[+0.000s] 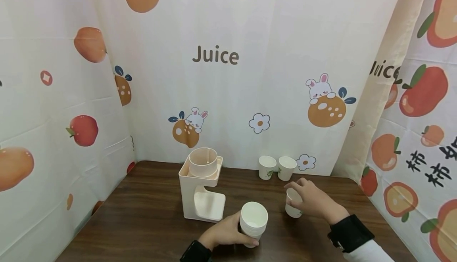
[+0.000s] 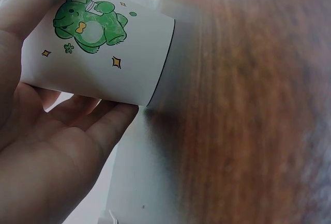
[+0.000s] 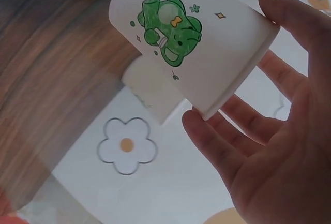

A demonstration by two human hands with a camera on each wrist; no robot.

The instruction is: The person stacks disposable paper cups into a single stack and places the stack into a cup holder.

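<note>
My left hand (image 1: 228, 230) grips a stack of white paper cups (image 1: 254, 216) near the front of the table. Several nested rims show at the top. In the left wrist view, a green cartoon bear decorates the outermost paper cup (image 2: 103, 48), with fingers curled under its side. Farther right, my right hand (image 1: 312, 198) holds a single paper cup (image 1: 292, 204) by its rim from above. The right wrist view shows the thumb and fingertips at opposite sides of this cup's (image 3: 176, 43) rim, with a green bear printed on its wall.
Two more paper cups (image 1: 267, 167) (image 1: 287, 168) stand side by side at the back of the brown wooden table (image 1: 143, 214). Left of the cup stack is a cream-coloured stand (image 1: 189, 198) with a round cylinder (image 1: 202, 163) on top. Fruit-printed curtains (image 1: 228, 87) enclose the table.
</note>
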